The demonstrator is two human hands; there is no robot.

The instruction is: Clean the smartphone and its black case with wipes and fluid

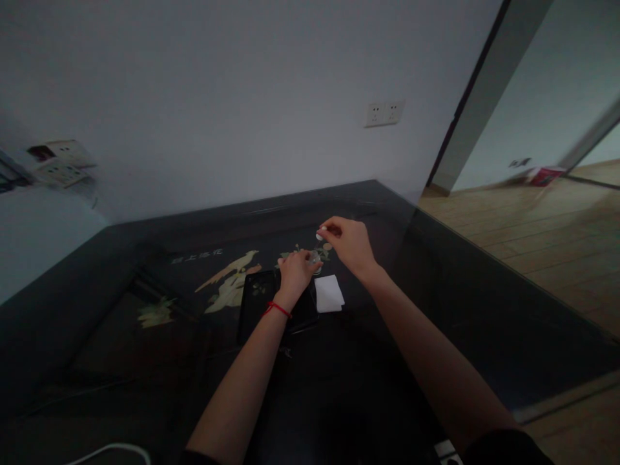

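My left hand [296,270], with a red string round its wrist, is closed around a small clear container [314,259] that looks like a glass or plastic jar. Up and to the right of it, my right hand [349,240] pinches a small white round piece [320,233] between thumb and fingertips. Whether that piece is a lid cannot be made out. A black tray [254,303] lies partly hidden under my left hand and forearm. Beside the tray, to its right, is a small stack of white square sheets [329,294].
The dark, glossy table [426,290] carries a painted bird and flowers [232,284]. Its far edge meets a white wall with a socket plate [384,113]. A white cable [116,447] lies at the bottom left. Further right are a wooden floor and a red box [545,175].
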